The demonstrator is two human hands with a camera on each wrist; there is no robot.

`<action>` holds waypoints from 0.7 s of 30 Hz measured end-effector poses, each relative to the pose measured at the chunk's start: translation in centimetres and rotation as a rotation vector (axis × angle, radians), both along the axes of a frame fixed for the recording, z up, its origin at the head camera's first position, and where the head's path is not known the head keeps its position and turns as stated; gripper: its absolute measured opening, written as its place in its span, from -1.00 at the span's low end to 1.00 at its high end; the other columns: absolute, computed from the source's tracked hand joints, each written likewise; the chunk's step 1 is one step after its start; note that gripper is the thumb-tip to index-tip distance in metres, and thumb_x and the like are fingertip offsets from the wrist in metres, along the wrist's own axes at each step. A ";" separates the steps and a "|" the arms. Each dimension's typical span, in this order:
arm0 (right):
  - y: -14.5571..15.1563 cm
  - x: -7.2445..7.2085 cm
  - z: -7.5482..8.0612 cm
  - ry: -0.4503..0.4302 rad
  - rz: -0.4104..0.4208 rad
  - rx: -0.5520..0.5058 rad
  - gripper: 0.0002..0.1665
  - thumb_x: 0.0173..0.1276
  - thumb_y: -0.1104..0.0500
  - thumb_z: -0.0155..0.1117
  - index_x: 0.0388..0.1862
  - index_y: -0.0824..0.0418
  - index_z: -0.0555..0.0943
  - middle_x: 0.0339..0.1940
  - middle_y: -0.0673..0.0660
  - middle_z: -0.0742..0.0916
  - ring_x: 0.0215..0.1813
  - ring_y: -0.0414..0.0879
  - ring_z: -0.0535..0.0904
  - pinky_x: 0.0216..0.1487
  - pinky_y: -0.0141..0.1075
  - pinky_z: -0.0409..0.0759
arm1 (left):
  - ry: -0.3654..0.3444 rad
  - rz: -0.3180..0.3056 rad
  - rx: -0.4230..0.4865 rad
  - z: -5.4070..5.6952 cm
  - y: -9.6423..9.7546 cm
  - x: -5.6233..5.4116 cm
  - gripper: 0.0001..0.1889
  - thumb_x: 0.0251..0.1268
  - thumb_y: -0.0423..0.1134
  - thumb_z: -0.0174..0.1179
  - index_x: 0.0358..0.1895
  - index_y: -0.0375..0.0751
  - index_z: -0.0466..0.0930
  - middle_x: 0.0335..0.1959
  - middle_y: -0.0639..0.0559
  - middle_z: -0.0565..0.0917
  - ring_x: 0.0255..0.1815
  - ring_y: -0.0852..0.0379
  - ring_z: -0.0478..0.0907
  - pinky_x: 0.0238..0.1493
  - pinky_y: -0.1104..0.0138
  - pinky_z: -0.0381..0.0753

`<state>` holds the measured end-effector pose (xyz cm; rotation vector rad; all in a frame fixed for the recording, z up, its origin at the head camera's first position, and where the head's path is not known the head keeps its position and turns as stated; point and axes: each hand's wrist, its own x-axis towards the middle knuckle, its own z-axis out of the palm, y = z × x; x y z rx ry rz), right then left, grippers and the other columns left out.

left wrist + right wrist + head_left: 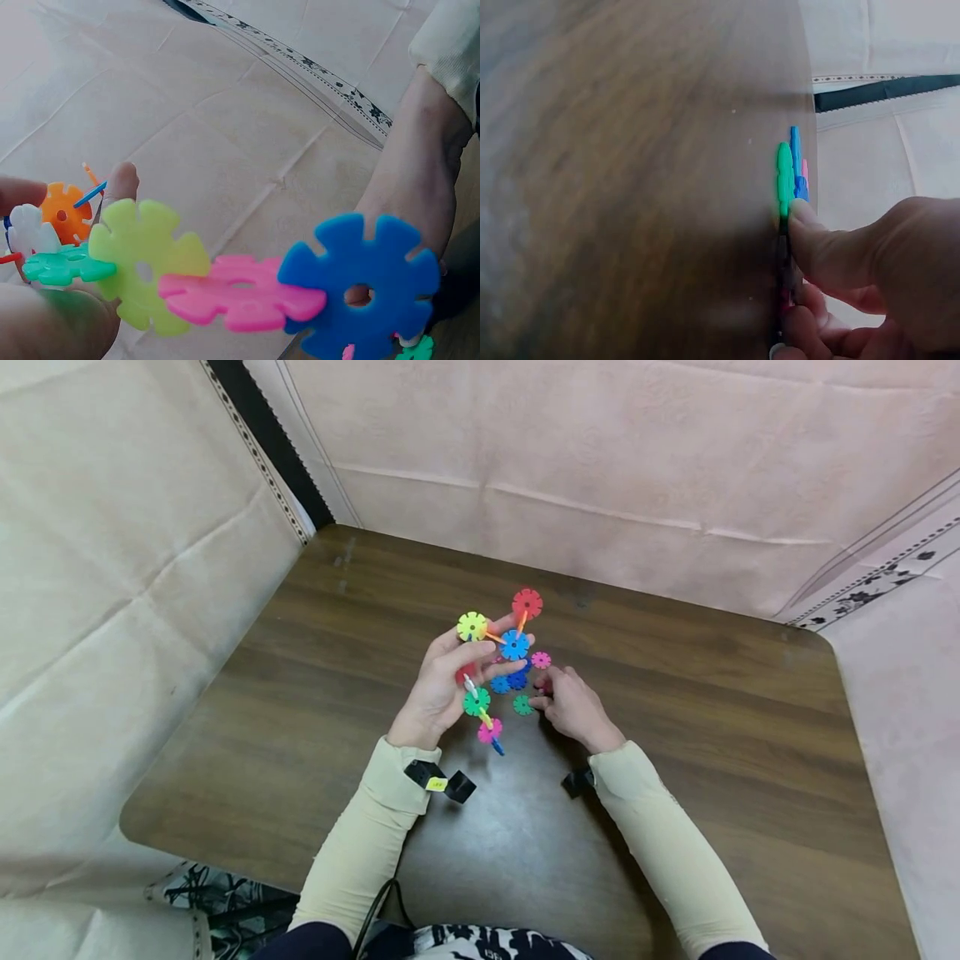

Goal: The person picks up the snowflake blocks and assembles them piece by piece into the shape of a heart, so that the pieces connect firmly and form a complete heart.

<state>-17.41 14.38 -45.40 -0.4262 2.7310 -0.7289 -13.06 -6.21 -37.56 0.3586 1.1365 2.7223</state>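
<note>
In the middle of the head view, the left hand [441, 687] holds a branching chain of multicoloured notched plastic discs [477, 702] between thumb and fingers, above a brown wood-grain table [750, 777]. The chain's long axis runs roughly up and down the frame: a red round disc [527, 602] tops it, and its lower arm slants down and rightward to a blue edge-on disc [498, 747]. The left wrist view shows this arm running left to right, dipping slightly.

The left forearm rises from lower left, fingers pointing to the upper right. The right forearm rises from lower right, slanting leftward; the right hand [577, 706] has bent fingers, its thumb at a green notched plastic disc [522, 704]. Whether it pinches anything, I cannot tell.
</note>
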 end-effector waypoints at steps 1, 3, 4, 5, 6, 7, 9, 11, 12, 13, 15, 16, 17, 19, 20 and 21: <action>0.1 0.0 0.1 -0.013 -0.009 -0.014 -0.72 0.31 0.17 0.37 -0.07 0.24 0.56 -0.19 0.15 0.55 -0.18 -0.01 0.46 -0.16 -0.15 0.60 | 0.003 -0.003 -0.008 0.0 0.0 0.0 -0.73 0.36 -0.48 0.02 0.08 -0.38 0.49 0.30 -0.26 0.46 0.17 -0.25 0.53 0.05 0.02 0.57; 0.4 0.0 0.3 -0.029 -0.035 -0.062 -0.76 0.33 0.16 0.34 -0.10 0.23 0.57 -0.22 0.14 0.57 -0.23 0.00 0.48 -0.21 -0.15 0.61 | 0.010 -0.011 -0.029 0.0 0.1 0.1 -0.73 0.37 -0.47 0.03 0.09 -0.36 0.49 0.30 -0.24 0.47 0.17 -0.22 0.54 0.04 0.04 0.59; 0.6 0.1 0.6 -0.028 -0.049 -0.099 -0.78 0.35 0.14 0.33 -0.12 0.22 0.58 -0.24 0.14 0.59 -0.26 0.00 0.49 -0.25 -0.17 0.61 | 0.015 -0.016 -0.040 0.1 0.1 0.2 -0.73 0.37 -0.47 0.03 0.09 -0.35 0.50 0.30 -0.23 0.47 0.17 -0.21 0.54 0.03 0.05 0.59; 0.9 0.1 0.9 -0.022 -0.066 -0.145 -0.80 0.36 0.12 0.32 -0.14 0.20 0.59 -0.27 0.13 0.60 -0.31 0.01 0.50 -0.31 -0.18 0.60 | 0.022 -0.021 -0.050 0.1 0.1 0.2 -0.74 0.37 -0.47 0.03 0.08 -0.35 0.50 0.30 -0.22 0.47 0.17 -0.21 0.54 0.03 0.05 0.59; 1.1 0.2 1.4 -0.009 -0.086 -0.199 -0.80 0.37 0.09 0.30 -0.15 0.17 0.59 -0.30 0.13 0.61 -0.35 0.02 0.50 -0.37 -0.20 0.59 | 0.027 -0.028 -0.058 0.1 0.1 0.2 -0.75 0.37 -0.47 0.03 0.07 -0.34 0.50 0.30 -0.22 0.46 0.17 -0.21 0.54 0.03 0.04 0.59; 1.4 0.3 1.9 0.012 -0.103 -0.262 -0.80 0.38 0.06 0.29 -0.15 0.15 0.60 -0.32 0.12 0.62 -0.38 0.02 0.50 -0.42 -0.23 0.58 | 0.031 -0.034 -0.060 0.1 0.1 0.3 -0.75 0.37 -0.48 0.03 0.06 -0.35 0.50 0.30 -0.23 0.46 0.17 -0.21 0.54 0.04 0.03 0.58; 2.0 0.7 3.3 0.079 -0.126 -0.415 -0.78 0.37 0.04 0.28 -0.13 0.15 0.60 -0.32 0.11 0.64 -0.38 0.07 0.52 -0.46 -0.28 0.55 | 0.036 -0.047 -0.059 0.0 0.0 0.3 -0.75 0.36 -0.49 0.02 0.05 -0.35 0.50 0.30 -0.24 0.45 0.18 -0.24 0.53 0.05 0.01 0.57; 2.3 1.1 5.0 0.159 -0.134 -0.579 -0.77 0.36 0.08 0.29 -0.10 0.17 0.59 -0.29 0.11 0.67 -0.34 0.08 0.57 -0.40 -0.33 0.60 | 0.035 -0.058 -0.049 0.0 0.0 0.3 -0.75 0.36 -0.50 0.00 0.05 -0.35 0.50 0.29 -0.26 0.45 0.19 -0.27 0.51 0.06 -0.02 0.56; 2.4 1.3 5.8 0.200 -0.129 -0.659 -0.76 0.36 0.12 0.29 -0.08 0.19 0.58 -0.26 0.12 0.68 -0.30 0.08 0.60 -0.33 -0.36 0.62 | 0.031 -0.061 -0.042 0.0 0.1 0.3 -0.75 0.36 -0.50 0.00 0.05 -0.35 0.50 0.29 -0.26 0.45 0.19 -0.27 0.51 0.06 -0.03 0.56; 2.4 1.6 6.7 0.239 -0.119 -0.731 -0.76 0.34 0.17 0.30 -0.06 0.23 0.57 -0.24 0.14 0.69 -0.27 0.07 0.62 -0.26 -0.36 0.65 | 0.027 -0.064 -0.033 0.0 0.1 0.3 -0.76 0.37 -0.50 -0.01 0.04 -0.35 0.51 0.29 -0.26 0.44 0.21 -0.27 0.49 0.06 -0.04 0.55; 2.2 2.3 8.4 0.306 -0.095 -0.840 -0.74 0.31 0.30 0.30 -0.04 0.30 0.54 -0.19 0.18 0.70 -0.21 0.06 0.66 -0.13 -0.34 0.66 | 0.019 -0.072 -0.025 0.0 0.2 0.3 -0.76 0.37 -0.50 -0.02 0.03 -0.34 0.52 0.29 -0.26 0.44 0.21 -0.23 0.48 0.06 -0.06 0.55; 2.1 2.7 9.2 0.338 -0.081 -0.871 -0.72 0.29 0.35 0.31 -0.03 0.34 0.53 -0.17 0.20 0.70 -0.19 0.04 0.67 -0.09 -0.32 0.66 | 0.018 -0.078 -0.023 0.0 0.3 0.3 -0.77 0.37 -0.49 -0.02 0.02 -0.34 0.52 0.28 -0.26 0.43 0.22 -0.21 0.47 0.06 -0.07 0.54; 1.9 3.1 9.8 0.367 -0.066 -0.894 -0.71 0.27 0.40 0.31 -0.03 0.38 0.53 -0.16 0.23 0.70 -0.18 0.04 0.68 -0.06 -0.31 0.65 | 0.017 -0.084 -0.024 0.0 0.3 0.4 -0.77 0.38 -0.49 -0.02 0.02 -0.34 0.51 0.28 -0.26 0.43 0.22 -0.19 0.46 0.06 -0.08 0.54; 1.4 3.7 10.9 0.423 -0.047 -0.911 -0.70 0.25 0.44 0.31 -0.04 0.43 0.52 -0.15 0.26 0.70 -0.17 0.00 0.68 -0.06 -0.31 0.65 | 0.018 -0.099 -0.029 0.0 0.5 0.3 -0.75 0.37 -0.49 -0.03 0.05 -0.36 0.51 0.25 -0.28 0.44 0.19 -0.18 0.48 0.06 -0.10 0.53; 1.2 4.0 11.4 0.446 -0.041 -0.912 -0.70 0.24 0.45 0.31 -0.04 0.46 0.52 -0.15 0.27 0.70 -0.17 -0.01 0.68 -0.05 -0.33 0.65 | 0.019 -0.108 -0.033 0.0 0.6 0.3 -0.73 0.38 -0.49 -0.03 0.07 -0.37 0.50 0.24 -0.27 0.44 0.17 -0.18 0.49 0.07 -0.11 0.53; 1.1 4.2 11.7 0.464 -0.039 -0.913 -0.70 0.24 0.45 0.31 -0.05 0.47 0.52 -0.15 0.28 0.70 -0.17 -0.03 0.68 -0.05 -0.33 0.64 | 0.021 -0.117 -0.037 0.0 0.7 0.3 -0.71 0.37 -0.49 -0.04 0.10 -0.38 0.49 0.20 -0.28 0.45 0.15 -0.18 0.51 0.06 -0.12 0.52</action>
